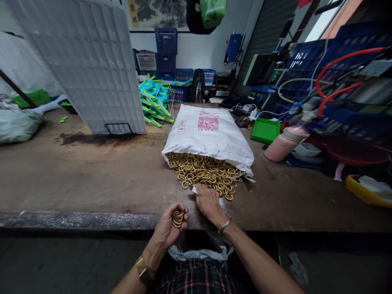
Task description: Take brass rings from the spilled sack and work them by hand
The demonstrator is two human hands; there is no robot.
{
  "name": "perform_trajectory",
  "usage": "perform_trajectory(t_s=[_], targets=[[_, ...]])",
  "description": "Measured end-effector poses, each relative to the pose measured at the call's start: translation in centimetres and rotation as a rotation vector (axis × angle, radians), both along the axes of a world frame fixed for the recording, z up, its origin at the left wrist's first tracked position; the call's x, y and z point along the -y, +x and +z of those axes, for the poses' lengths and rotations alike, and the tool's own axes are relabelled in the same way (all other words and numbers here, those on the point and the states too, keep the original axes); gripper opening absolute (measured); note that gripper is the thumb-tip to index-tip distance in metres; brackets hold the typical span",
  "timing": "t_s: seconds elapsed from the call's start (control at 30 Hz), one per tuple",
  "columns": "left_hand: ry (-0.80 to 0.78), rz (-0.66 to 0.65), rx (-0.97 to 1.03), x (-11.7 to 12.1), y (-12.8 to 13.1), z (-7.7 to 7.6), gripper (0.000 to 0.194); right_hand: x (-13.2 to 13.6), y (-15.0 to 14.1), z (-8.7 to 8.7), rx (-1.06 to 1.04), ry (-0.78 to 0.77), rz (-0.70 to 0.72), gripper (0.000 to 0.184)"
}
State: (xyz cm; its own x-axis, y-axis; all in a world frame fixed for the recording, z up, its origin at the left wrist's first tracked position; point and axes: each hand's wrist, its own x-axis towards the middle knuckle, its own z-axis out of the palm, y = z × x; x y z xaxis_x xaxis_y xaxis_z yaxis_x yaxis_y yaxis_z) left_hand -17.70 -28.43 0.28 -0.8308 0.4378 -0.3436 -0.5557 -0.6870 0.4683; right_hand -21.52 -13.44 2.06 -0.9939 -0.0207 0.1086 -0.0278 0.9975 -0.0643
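A white sack (211, 132) lies on the brown workbench (92, 175) with its mouth toward me, and a heap of small brass rings (206, 173) spills out of it. My left hand (170, 226) is curled near the bench's front edge, holding a small bunch of brass rings (178, 219). My right hand (208, 202) rests palm down at the near edge of the heap, its fingers closed round a small pale tool whose tip (193, 189) pokes out to the left. A bangle sits on that wrist.
A large white gridded panel (92, 69) leans at the back left. Stacked blue-green plastic parts (154, 102) stand behind the sack. A green tray (265, 130), a pink bottle (284, 143) and blue crates with hoses crowd the right side. A grey bag (18, 124) lies far left.
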Motion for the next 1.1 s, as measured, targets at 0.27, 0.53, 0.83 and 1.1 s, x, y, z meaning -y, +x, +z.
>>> perform_trajectory(t_s=[0.27,0.53,0.83,1.1], targets=[[-0.078,0.030,-0.015,-0.2,-1.4,0.0,0.023,-1.1,1.0,-0.4,-0.089,-0.296,0.102,0.023],[-0.383,0.094,-0.276,-1.1,-1.4,0.0,0.039,-0.9,2.7,0.1,0.071,-0.918,0.215,0.023],[-0.663,0.097,-0.493,-1.7,-0.3,0.4,0.033,-0.3,3.3,-0.1,0.157,-1.121,0.118,0.029],[-0.624,-0.044,-0.415,-1.8,0.0,0.2,0.035,-0.2,3.1,0.2,0.086,-1.058,0.059,0.020]])
